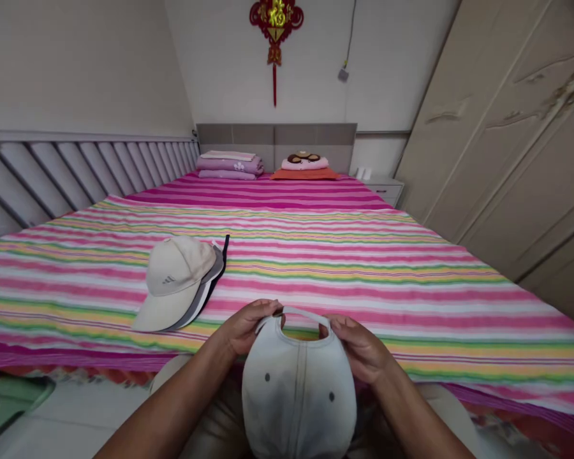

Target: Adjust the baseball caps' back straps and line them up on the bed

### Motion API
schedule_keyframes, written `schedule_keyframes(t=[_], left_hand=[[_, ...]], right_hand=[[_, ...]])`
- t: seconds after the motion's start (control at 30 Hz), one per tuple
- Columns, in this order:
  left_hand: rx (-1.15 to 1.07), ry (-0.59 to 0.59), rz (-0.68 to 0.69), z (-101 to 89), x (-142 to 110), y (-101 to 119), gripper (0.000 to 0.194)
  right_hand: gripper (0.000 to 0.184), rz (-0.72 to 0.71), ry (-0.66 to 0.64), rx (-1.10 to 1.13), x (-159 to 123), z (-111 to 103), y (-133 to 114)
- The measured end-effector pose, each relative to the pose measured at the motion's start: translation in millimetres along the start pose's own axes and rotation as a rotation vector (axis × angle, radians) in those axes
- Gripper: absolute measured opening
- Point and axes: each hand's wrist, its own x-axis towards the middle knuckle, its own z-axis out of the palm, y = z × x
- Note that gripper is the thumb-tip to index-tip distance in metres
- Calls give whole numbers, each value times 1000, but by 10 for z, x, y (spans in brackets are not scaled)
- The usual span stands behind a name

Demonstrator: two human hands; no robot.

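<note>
A pale baseball cap hangs between my two hands at the near edge of the bed, its back opening and strap turned upward. My left hand pinches the cap's rim at the left end of the strap. At the strap's right end, my right hand grips the rim with the thumb on top. Some fingertips of both hands are hidden behind the cap. To the left on the bed lies a stack of nested caps, with a cream cap on top and grey, white and black brims showing beneath it.
A striped sheet covers the bed. Folded purple bedding and a pink and orange pile sit by the headboard. A slatted rail runs along the left, a wardrobe stands right, and a green stool is lower left.
</note>
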Motion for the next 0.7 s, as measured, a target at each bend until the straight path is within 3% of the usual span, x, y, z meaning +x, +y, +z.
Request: schedule_keyframes(t=[0.17, 0.3, 0.53, 0.7], left_hand=[[-123, -152, 15, -216, -12, -161, 39], [-179, -90, 21, -364, -4, -347, 42], [-125, 52, 104, -233, 36, -315, 36], [-124, 70, 100, -188, 46, -327, 36]], right_hand=[[17, -87, 25, 52, 20, -13, -39], [11, -134, 42, 79, 23, -71, -53], [49, -42, -52, 24, -19, -14, -84], [49, -74, -67, 45, -66, 20, -114]])
